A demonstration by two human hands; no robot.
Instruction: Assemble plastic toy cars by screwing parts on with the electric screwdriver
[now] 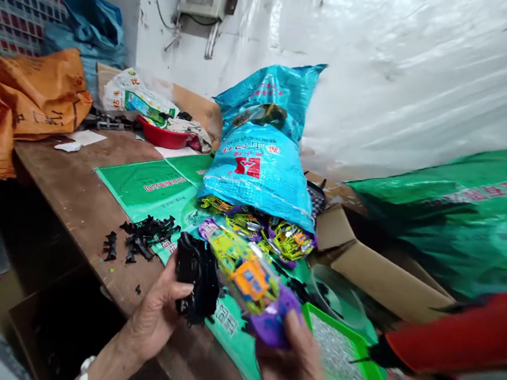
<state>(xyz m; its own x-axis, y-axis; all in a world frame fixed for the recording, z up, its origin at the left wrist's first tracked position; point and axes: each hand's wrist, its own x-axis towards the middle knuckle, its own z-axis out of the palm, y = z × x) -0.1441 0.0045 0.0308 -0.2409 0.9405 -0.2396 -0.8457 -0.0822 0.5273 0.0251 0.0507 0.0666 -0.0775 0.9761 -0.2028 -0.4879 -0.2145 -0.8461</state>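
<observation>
Fingers (169,278) of the left hand (149,321) grip black plastic (198,278), those of the right hand (295,370) one purple-ended piece (247,277), both in front of one blue sack (260,166).

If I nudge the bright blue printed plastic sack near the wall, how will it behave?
The bright blue printed plastic sack is probably floppy, since its surface creases and folds. It may spill: yellow, orange and purple plastic pieces show along its lower edge. It could slide fairly easily, as the green printed plastic sheet by that edge looks smooth.
</observation>
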